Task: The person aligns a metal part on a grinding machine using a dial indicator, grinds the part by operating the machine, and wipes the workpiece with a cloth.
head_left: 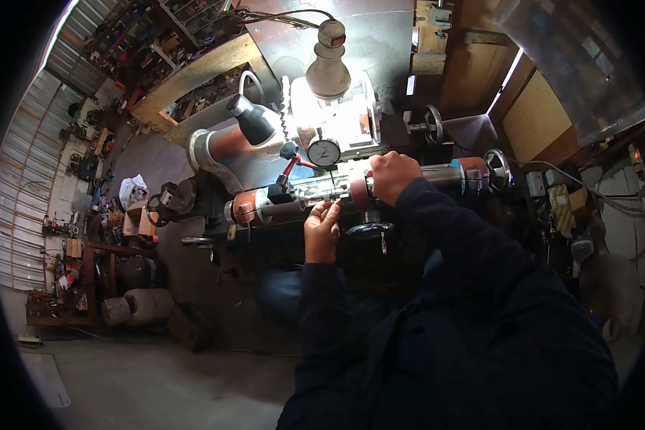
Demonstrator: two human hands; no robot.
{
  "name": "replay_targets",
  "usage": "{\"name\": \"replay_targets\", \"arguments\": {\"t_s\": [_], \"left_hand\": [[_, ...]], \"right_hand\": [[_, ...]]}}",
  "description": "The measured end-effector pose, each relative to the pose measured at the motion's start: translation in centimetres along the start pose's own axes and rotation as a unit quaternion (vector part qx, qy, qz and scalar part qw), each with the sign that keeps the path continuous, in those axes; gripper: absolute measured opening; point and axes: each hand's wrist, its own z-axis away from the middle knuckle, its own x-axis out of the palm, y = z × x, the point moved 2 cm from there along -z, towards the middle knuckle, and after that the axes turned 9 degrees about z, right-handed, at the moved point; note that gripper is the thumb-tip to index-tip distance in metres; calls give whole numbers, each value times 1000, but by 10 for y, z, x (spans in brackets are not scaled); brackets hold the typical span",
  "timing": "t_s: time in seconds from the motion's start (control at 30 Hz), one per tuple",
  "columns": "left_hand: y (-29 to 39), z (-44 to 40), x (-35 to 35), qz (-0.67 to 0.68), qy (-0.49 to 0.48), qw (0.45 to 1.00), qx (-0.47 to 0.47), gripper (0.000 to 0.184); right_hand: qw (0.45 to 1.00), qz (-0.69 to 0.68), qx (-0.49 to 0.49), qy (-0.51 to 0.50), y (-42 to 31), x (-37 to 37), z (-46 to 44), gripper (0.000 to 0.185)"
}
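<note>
A dial gauge [324,152] with a round white face stands over the machine table, its stem pointing down at the brightly lit work area. A jointed holder with a red arm [288,170] is beside it, on the left. My left hand [322,228] reaches up from below, fingertips pinched at a small dark part under the gauge; what exactly they grip is too small to tell. Closed, knuckles up, my right hand [394,176] rests at the reddish-brown fitting [359,192] on the table; its fingertips are hidden.
A lamp [327,75] glares above the work. Handwheels are at the right end [497,170] and the front [370,229] of the machine. A black nozzle-like head [253,120] hangs at left. Cluttered shelves [140,46] and a gas cylinder [147,307] stand farther left.
</note>
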Motion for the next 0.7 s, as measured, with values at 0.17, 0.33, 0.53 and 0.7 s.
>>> {"name": "replay_targets", "arguments": {"t_s": [0.17, 0.33, 0.53, 0.7], "left_hand": [[-12, -9, -5, -33, 0, 998, 50, 42], [-13, -12, 12, -31, -92, 989, 116, 48], [-21, -21, 9, -31, -119, 983, 133, 44], [-34, -31, -8, -110, -29, 981, 154, 45]], "right_hand": [[999, -9, -40, -3, 4, 1, 0, 11], [985, -76, -134, 78, 32, 4, -8, 11], [974, -168, 24, 150, 80, -76, 32, 25], [963, -62, 137, 222, 209, -86, 66, 32]]}}
